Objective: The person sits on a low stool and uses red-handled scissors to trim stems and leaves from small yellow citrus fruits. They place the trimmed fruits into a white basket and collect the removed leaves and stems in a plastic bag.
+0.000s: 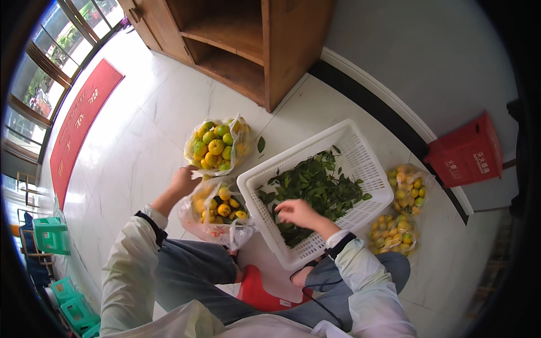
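Observation:
My left hand [185, 181] is at the near rim of a clear plastic bag of green and yellow citrus fruit [216, 147]; its fingers touch or pinch the plastic. Just below stands a second open plastic bag [207, 231] with yellow citrus fruit [224, 209] and some dark green bits in it. My right hand [297, 214] hovers over the left part of a white plastic basket [357, 148], fingers bent, close to a heap of green leaves [317, 181]. Whether anything is between those fingers cannot be told. One loose leaf [261, 145] lies on the floor.
Two more bags of citrus fruit [408, 190] [393, 234] lie right of the basket. A red bin-like box [467, 152] stands by the wall. Ahead is a wooden cabinet [270, 55]. Green plastic stools [50, 236] and a red mat [80, 122] are at the left.

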{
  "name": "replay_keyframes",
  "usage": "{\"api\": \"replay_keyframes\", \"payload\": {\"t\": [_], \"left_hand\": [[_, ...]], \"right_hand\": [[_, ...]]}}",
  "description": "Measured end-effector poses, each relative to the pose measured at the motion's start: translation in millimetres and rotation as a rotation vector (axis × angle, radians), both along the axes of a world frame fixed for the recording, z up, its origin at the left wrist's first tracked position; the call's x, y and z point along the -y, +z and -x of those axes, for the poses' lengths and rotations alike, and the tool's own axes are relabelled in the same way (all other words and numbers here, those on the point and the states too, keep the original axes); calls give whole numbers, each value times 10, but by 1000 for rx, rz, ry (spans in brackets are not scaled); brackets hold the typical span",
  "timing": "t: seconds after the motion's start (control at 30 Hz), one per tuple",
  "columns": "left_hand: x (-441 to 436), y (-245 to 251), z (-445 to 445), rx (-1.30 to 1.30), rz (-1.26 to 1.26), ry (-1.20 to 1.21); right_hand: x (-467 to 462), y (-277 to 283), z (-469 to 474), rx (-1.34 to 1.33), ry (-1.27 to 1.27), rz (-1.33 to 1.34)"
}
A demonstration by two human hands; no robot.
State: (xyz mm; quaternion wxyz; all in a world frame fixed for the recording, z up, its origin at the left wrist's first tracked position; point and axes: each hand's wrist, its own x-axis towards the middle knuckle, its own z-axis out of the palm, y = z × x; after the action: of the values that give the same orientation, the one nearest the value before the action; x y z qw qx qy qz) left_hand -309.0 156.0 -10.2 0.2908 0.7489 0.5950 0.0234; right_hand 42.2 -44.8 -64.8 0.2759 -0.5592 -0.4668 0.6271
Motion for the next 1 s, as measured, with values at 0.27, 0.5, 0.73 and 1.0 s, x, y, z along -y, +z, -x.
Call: {"api": "replay_keyframes", "payload": {"t": [0.27, 0.5, 0.73, 1.0], "left_hand": [[1264, -2, -1172, -102, 237, -392], [1258, -369, -622, -262, 109, -245], [536, -37, -307, -279, 77, -415], [413, -460, -138, -632, 35, -382]], "right_hand": [[274, -581, -1515, 434, -302, 389], [-126, -1059, -1501, 628, -143, 349], [-572, -1575, -1044, 715, -267, 399], [-483, -1579, -433, 1075, -59, 244]]}}
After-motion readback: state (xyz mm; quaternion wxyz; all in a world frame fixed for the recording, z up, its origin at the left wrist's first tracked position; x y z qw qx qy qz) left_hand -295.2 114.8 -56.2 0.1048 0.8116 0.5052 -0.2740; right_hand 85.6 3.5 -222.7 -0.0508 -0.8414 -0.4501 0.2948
